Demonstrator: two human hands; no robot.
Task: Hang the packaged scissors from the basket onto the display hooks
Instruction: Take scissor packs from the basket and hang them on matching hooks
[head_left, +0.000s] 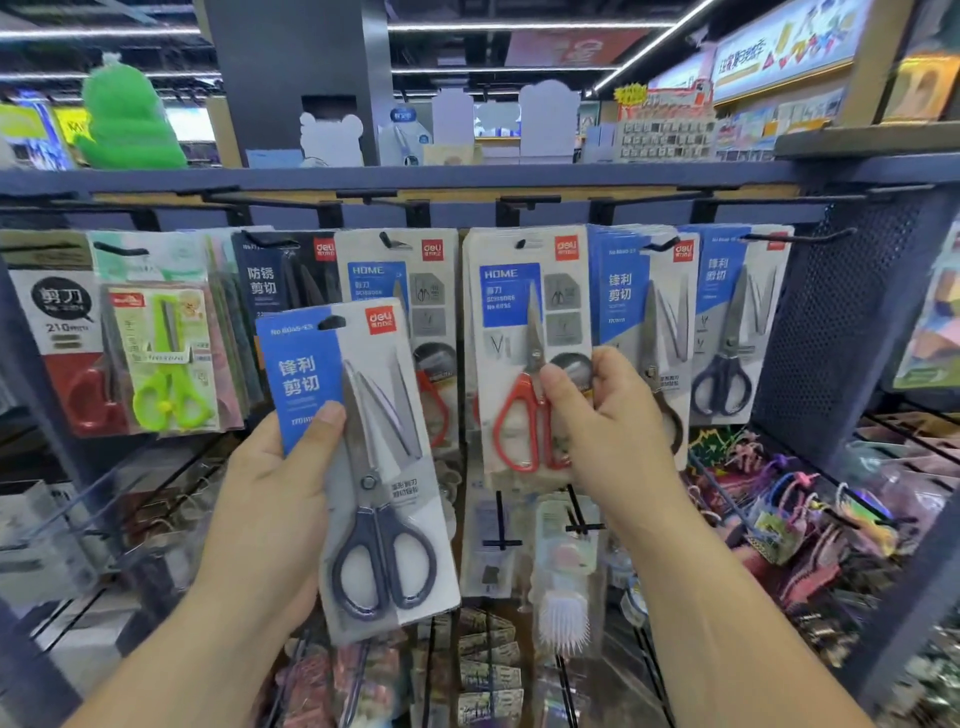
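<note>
Deli "锋利剪切" scissors pack (363, 467) in left hand (270, 499); "HOME" pack (511, 332) in right hand's (608, 431) pinch

A dark rack (519, 175) holds a row of black hooks (527, 200) up above both grips. Red scissors packs (511, 332) hang just behind the right hand (602, 421). Blue packs (727, 312) hang to the right of it. A green scissors pack (166, 364) hangs left of the left hand (270, 493), which grips a loose pack (311, 374).

Packaged scissors (358, 467): glossy card under clear plastic blister; brushed steel blades, dark matt plastic handles. Red-handled pack (511, 343): shiny red plastic grips. Display hooks (800, 236): black metal rod (matt coating). Side panel (841, 322): perforated dark metal sheet.
</note>
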